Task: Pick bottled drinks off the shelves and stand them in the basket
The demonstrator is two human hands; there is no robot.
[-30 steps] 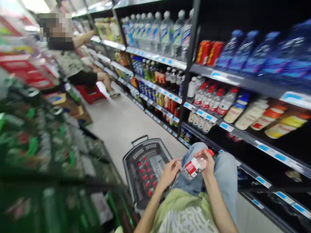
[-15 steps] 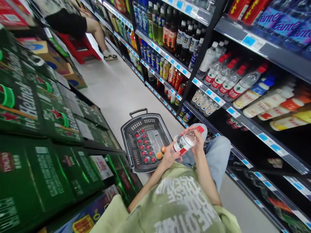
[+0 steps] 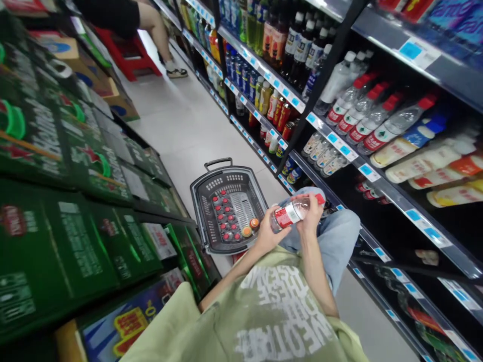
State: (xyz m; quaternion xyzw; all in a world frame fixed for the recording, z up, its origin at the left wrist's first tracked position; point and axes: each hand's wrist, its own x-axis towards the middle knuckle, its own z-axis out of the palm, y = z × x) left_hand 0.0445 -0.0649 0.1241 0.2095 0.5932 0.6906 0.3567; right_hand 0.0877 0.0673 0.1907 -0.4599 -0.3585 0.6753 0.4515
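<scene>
A clear water bottle [image 3: 290, 213] with a red and white label and a red cap lies tilted above my lap, its cap end up and to the right. My left hand [image 3: 268, 235] is wrapped round its base end. Around the neck and shoulder, just below the cap, my right hand [image 3: 311, 216] is closed. In front of me on the floor stands a black shopping basket [image 3: 199, 211]. Inside it are several red-capped bottles [image 3: 227, 209] in rows, plus two orange-capped bottles [image 3: 246, 231] near my left hand.
Drink shelves [image 3: 339, 146] run along the right, with red-capped water bottles [image 3: 372, 113] on one level. Stacked green beer cartons [image 3: 71, 256] line the left. Up the aisle [image 3: 166, 120], a person [image 3: 154, 30] sits on a red stool [image 3: 126, 55].
The bottle has turned in my hands, so more of its red label shows, and it lies flatter. My right hand has shifted slightly right. The view has tilted a little downward.
</scene>
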